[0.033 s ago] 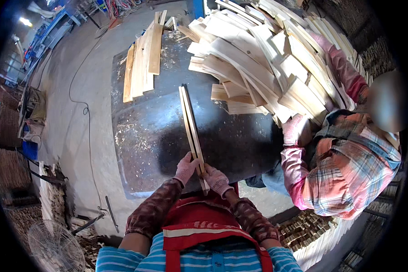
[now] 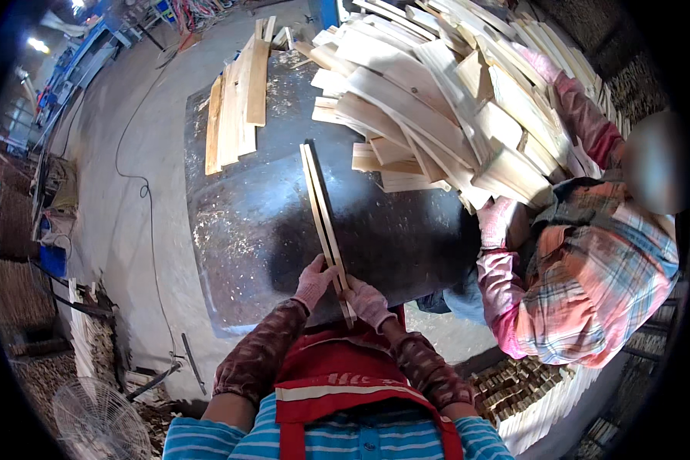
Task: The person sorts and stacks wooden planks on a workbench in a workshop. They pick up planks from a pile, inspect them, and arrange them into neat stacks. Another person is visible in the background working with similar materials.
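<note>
My gloved left hand (image 2: 313,284) is closed on the left side of two narrow wooden boards (image 2: 327,221) set on edge, side by side. From the right, my gloved right hand (image 2: 367,303) grips the same pair near its close end. A thin dark gap runs between the boards, and they point away from me over the dark worktable (image 2: 245,253). Further off at the left lies a small row of flat boards (image 2: 236,115). A large loose heap of pale boards (image 2: 414,100) covers the table's far right.
At the right a co-worker in a plaid shirt (image 2: 583,284) has gloved hands (image 2: 497,222) at the heap. A cable (image 2: 147,222) runs over the floor on the left. A wire fan (image 2: 100,422) stands at the lower left, and stacked wood (image 2: 514,387) at the lower right.
The whole view has shifted very slightly. Both my hands keep the same hold on the two boards.
</note>
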A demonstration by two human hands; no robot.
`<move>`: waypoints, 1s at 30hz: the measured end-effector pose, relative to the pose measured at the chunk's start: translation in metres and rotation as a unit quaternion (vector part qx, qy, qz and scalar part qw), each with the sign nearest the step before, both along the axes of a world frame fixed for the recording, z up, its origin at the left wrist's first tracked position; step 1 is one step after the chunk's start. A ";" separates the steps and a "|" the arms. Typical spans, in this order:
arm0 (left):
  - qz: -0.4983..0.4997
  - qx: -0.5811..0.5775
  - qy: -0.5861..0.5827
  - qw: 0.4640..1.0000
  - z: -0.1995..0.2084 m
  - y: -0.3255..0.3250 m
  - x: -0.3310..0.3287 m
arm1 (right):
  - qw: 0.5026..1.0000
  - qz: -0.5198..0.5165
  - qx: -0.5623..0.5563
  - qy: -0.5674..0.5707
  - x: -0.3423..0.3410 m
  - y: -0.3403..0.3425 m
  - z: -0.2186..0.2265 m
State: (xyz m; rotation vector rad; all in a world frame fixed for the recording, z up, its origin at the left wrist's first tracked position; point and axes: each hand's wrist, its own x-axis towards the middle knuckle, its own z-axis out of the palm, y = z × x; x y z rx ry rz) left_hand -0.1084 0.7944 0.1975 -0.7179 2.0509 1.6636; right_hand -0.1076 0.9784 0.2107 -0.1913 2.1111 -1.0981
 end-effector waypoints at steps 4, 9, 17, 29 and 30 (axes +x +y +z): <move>0.092 0.219 -0.007 0.971 -0.015 -0.006 0.004 | 0.991 0.085 0.011 0.106 -0.001 -0.001 -0.007; 0.065 0.164 0.023 0.984 -0.027 -0.005 0.008 | 0.997 0.057 -0.015 0.040 -0.002 -0.002 -0.013; 0.074 0.086 0.024 0.993 -0.044 0.003 0.004 | 0.991 -0.069 -0.082 -0.080 -0.006 -0.005 -0.004; 0.105 -0.102 -0.054 0.988 0.073 0.039 -0.005 | 0.855 -0.245 -0.338 -0.307 0.009 0.005 0.022; 0.114 -0.121 -0.036 0.985 0.068 0.039 0.002 | 0.844 -0.259 -0.352 -0.312 0.012 0.001 0.036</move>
